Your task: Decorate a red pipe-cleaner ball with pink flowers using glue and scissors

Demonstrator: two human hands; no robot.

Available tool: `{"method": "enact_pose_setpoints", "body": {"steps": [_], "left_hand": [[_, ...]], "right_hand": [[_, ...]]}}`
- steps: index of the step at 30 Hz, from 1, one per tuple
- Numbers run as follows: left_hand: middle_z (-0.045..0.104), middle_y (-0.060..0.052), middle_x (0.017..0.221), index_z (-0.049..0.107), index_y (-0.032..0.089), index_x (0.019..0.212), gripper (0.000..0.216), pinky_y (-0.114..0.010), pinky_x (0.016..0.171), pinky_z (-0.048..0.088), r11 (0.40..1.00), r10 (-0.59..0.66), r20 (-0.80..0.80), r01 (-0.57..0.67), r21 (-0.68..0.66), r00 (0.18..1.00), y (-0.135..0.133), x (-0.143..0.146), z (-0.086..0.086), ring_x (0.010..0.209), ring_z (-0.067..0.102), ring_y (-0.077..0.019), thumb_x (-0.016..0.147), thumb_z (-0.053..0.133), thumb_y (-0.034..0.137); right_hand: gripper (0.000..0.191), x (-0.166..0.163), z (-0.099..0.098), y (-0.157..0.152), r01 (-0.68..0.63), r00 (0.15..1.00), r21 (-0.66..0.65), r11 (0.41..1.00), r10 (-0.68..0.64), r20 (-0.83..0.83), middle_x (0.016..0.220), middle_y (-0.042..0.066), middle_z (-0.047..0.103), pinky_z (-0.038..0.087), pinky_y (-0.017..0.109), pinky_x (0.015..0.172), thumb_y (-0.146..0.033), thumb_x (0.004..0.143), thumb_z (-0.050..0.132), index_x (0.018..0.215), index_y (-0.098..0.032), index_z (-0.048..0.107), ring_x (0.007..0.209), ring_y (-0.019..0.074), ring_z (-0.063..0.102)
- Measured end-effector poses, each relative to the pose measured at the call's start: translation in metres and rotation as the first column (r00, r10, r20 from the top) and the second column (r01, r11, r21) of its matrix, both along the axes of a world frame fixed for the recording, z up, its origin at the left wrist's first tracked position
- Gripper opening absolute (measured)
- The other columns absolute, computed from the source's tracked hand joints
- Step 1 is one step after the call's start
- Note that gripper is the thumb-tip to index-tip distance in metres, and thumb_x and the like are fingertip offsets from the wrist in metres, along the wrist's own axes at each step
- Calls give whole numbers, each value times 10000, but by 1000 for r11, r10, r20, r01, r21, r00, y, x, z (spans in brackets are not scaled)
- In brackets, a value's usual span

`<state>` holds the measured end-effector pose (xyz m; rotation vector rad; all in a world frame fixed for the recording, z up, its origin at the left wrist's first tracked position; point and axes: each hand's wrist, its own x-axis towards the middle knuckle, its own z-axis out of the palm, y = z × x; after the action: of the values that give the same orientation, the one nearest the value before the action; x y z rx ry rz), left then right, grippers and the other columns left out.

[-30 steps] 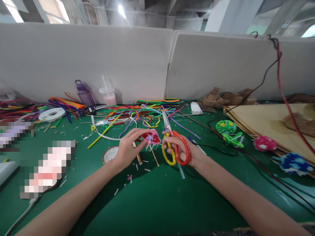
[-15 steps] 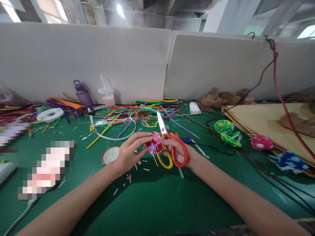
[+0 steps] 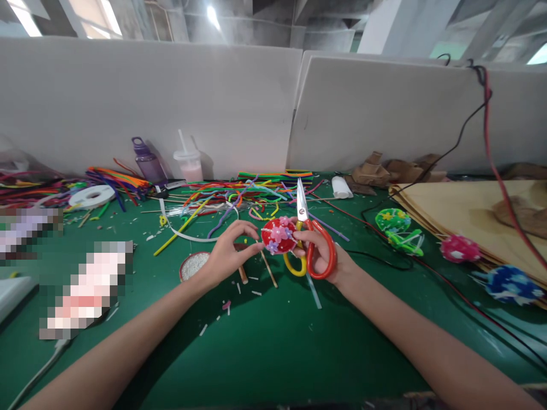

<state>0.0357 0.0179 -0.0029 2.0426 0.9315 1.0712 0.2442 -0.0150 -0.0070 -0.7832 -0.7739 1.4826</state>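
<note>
My right hand [image 3: 320, 253] holds a pair of scissors [image 3: 302, 212], one red handle and one yellow, with the blades pointing up and away. The same hand pinches a small red craft piece [image 3: 277, 238] trimmed with pink and purple flowers and white beads. At its left side is my left hand [image 3: 233, 250], thumb and forefinger apart; the thumb tip is at the piece's edge, and I cannot tell if it touches. Beside my left wrist stands a round dish of tiny white beads [image 3: 194, 266]. A thin wooden stick [image 3: 269, 267] lies below the piece.
Several colourful pipe cleaners [image 3: 239, 196] lie across the back. A purple bottle [image 3: 149, 162] and a lidded cup with a straw [image 3: 189, 165] stand by the white partition [image 3: 149, 102]. At right are finished-looking ornaments, one blue [image 3: 508, 283], cables and brown paper [image 3: 427, 199].
My left hand has loosened from the red piece and drawn its fingers apart. My right hand has shifted slightly right with the piece and scissors, whose blades now point more upright.
</note>
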Motion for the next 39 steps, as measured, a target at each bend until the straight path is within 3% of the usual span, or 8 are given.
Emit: {"method": "enact_pose_setpoints", "body": {"steps": [5,9,19,31,39], "left_hand": [[526,-75,1193,705,220,908,166,-342,754,582,937,-152,210,208,-279,966,-1,0,2,1092,561,-226,785,679,327],[534,-84,1240,748,228,904,166,-340,809,565,873,-191,296,300,-385,936,-1,-2,2,1146,537,-238,801,676,336],[554,-67,1211,765,248,830,127,-351,897,511,864,-260,290,356,-357,921,0,-2,-1,1135,530,-211,822,663,323],[569,-85,1128,750,218,694,189,-371,862,521,893,-149,314,264,-365,938,0,-2,0,1105,542,-228,766,703,387],[566,-67,1241,737,230,760,123,-439,1044,385,916,-185,233,254,-311,955,0,-2,1,1207,513,-238,737,737,350]], "right_hand": [[369,-2,4,-3,15,1000,-17,1000,-16,-16,791,-9,612,310,208,424,-177,564,769,916,-210,665,595,83,457],[366,-4,9,-6,30,999,-51,998,-31,-21,764,-14,606,307,202,418,-167,542,776,888,-206,665,575,79,448],[372,-8,6,-8,30,999,-60,998,-31,-18,794,-21,613,312,208,443,-185,537,775,890,-207,661,584,83,469],[363,-10,-3,-8,22,1000,-23,999,-22,13,856,-7,615,353,213,470,-220,597,761,936,-216,633,650,96,511],[384,-9,-2,-7,33,999,-85,996,-36,-26,842,-11,638,383,198,477,-200,569,780,927,-209,641,649,94,545]]}}
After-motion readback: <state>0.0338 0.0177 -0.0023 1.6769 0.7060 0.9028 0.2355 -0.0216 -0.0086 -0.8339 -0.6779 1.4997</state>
